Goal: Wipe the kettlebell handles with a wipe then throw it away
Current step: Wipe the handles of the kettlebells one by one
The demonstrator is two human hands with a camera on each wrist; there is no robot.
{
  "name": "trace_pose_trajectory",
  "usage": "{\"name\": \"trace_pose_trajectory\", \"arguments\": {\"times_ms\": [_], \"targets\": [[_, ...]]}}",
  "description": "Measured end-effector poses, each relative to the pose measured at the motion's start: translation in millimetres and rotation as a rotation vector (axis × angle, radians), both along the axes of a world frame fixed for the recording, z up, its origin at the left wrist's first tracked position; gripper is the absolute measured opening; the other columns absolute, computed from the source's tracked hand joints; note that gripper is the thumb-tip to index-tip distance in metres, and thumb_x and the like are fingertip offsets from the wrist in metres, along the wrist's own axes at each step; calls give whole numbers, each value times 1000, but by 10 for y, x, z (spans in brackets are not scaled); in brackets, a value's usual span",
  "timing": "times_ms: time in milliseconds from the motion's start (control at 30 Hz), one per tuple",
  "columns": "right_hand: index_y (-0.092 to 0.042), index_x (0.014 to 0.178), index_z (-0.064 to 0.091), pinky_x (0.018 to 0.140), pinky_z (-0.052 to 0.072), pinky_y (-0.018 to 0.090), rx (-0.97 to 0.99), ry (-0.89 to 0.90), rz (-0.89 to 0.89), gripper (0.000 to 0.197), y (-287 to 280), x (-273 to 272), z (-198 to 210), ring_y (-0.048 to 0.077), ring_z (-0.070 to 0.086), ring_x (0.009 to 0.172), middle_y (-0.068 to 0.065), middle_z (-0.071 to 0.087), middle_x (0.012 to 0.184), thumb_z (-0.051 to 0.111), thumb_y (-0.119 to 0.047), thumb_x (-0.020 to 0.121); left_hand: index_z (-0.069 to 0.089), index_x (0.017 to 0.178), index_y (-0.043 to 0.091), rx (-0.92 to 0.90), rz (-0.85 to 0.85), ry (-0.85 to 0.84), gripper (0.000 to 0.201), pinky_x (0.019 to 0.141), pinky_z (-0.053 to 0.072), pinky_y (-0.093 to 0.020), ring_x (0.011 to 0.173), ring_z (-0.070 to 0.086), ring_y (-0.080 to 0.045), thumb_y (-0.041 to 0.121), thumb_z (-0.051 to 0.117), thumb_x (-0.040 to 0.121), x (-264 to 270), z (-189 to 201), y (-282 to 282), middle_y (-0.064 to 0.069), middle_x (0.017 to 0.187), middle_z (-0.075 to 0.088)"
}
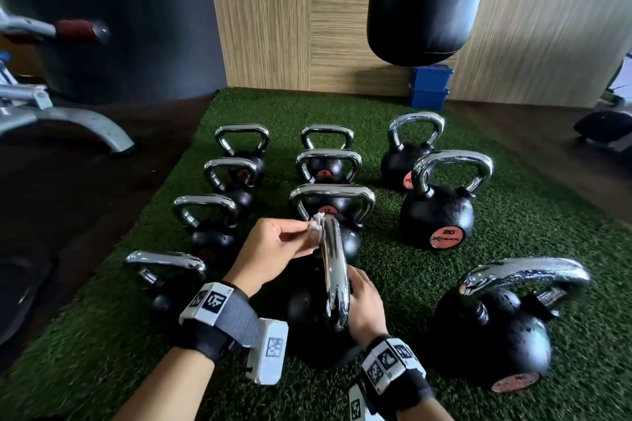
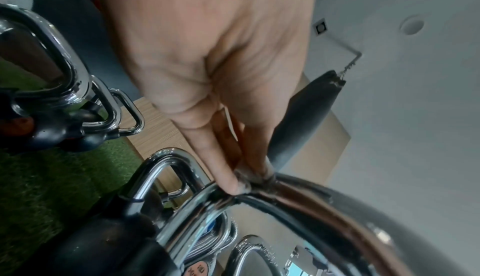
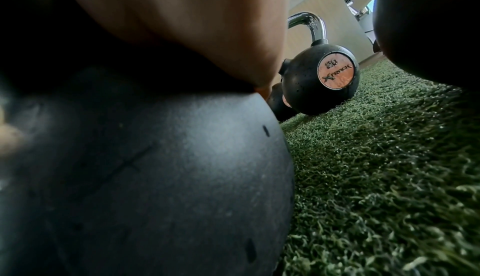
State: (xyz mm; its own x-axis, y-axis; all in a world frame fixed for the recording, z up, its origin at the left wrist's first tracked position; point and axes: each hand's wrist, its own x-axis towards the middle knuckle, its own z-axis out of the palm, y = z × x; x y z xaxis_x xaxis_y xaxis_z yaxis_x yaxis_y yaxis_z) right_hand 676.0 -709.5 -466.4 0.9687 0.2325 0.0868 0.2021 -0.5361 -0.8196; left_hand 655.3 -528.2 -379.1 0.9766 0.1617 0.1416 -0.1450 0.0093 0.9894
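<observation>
Item: small crumpled white wipe point(image 1: 315, 228), pinched in left hand point(image 1: 280, 246) against far bend of near centre black kettlebell's chrome handle point(image 1: 334, 270). Right hand point(image 1: 365, 305) steadies that kettlebell; grip unclear. Status: wiping under way; disposal outstanding; cleaned handles indistinguishable.
</observation>
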Motion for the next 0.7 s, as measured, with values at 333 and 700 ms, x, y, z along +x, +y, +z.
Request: {"name": "trace_pose_trajectory", "arguments": {"times_ms": [333,700], "targets": [[-27,134,62,104,44,36,16,-10,1,67,13,19,-30,19,56,124,-5,61,134,41,-56,77,81,91,2,-84,-141,168,30,73,62,-24,83,77,-20,15,88,65,-215,146,14,-17,93,79],[-30,134,61,104,45,37,-5,0,-2,61,8,17,-40,19,57,123,-5,61,134,46,-55,80,80,88,3,84,-214,81,23,71,59,-21,79,76,-17,11,90,69,-596,-42,-23,-13,87,80]]}}
